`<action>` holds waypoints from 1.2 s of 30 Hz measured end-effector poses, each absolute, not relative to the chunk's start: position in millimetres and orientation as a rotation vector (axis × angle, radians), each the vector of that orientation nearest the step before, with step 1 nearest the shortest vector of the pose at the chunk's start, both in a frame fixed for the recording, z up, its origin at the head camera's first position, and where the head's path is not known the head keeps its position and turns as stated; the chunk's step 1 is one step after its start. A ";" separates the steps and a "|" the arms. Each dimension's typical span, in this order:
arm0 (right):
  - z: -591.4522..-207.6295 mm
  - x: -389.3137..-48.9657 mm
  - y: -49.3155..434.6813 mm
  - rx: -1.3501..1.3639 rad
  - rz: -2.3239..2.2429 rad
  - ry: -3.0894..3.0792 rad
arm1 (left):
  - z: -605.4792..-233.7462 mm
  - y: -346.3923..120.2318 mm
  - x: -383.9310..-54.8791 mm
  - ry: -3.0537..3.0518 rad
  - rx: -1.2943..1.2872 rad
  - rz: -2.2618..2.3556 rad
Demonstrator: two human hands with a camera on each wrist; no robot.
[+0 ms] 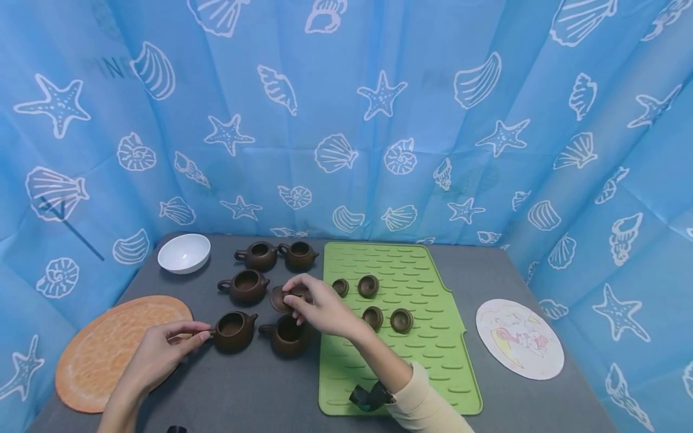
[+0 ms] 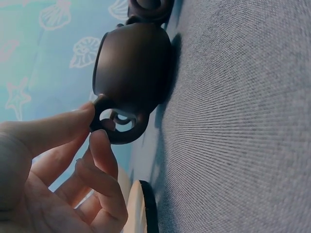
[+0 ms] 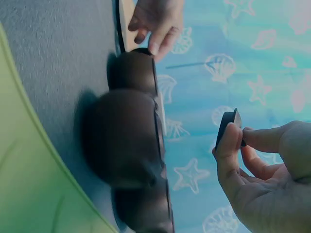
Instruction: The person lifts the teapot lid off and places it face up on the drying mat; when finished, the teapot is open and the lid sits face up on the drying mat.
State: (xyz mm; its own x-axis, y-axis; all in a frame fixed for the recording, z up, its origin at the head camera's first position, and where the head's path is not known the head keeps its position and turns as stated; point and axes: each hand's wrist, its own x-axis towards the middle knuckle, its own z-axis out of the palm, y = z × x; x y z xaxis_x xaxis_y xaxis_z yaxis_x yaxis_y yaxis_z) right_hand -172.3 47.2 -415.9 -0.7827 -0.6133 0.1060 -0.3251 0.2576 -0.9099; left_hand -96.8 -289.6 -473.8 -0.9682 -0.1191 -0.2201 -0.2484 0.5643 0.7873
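My left hand [image 1: 162, 355] pinches the handle of a small brown teapot [image 1: 234, 332]. In the left wrist view, thumb and forefinger meet on that handle [image 2: 131, 133], and the teapot stands upright on the cloth. My right hand [image 1: 323, 305] pinches a small round teapot lid [image 1: 278, 299] between thumb and fingers. The right wrist view shows this lid [image 3: 227, 125] tilted and held apart from the pots. Just below the right hand stands another lidless teapot [image 1: 288, 337]. More lidless teapots, one of them [image 1: 246, 287] in the middle row, stand farther back; the right hand partly covers something brown behind it.
Several brown lids, including one [image 1: 402, 321], lie on a green ridged mat [image 1: 438, 361]. A white bowl [image 1: 184, 254] is at the back left. An orange round mat [image 1: 108, 355] lies left, a white printed disc [image 1: 520, 340] right. A blue curtain [image 1: 346, 120] surrounds the table.
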 end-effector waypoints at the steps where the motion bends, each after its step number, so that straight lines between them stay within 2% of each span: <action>1: -415.3 -172.8 51.6 -0.886 -1.545 2.260 | -474.1 -289.9 -97.2 2.647 -0.314 1.373; 7: -413.5 -182.9 80.4 -0.923 -1.586 2.219 | -475.8 -290.5 -97.0 2.639 -0.314 1.391; 24: -401.1 -208.3 161.5 -0.700 -1.752 2.274 | -476.3 -291.6 -96.9 2.634 -0.309 1.384; 36: -419.7 -230.3 211.2 -0.554 -1.686 2.298 | -474.4 -290.9 -97.0 2.628 -0.333 1.373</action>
State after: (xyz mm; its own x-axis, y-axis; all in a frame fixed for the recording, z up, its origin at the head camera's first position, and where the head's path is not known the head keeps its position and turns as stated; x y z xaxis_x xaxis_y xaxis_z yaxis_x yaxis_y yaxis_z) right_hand -230.3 211.2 -419.7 -0.8999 -0.4349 0.0314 -0.1605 0.2634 -0.9512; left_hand -97.0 -290.9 -474.4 -0.9627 -0.1230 -0.2412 -0.2682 0.5544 0.7878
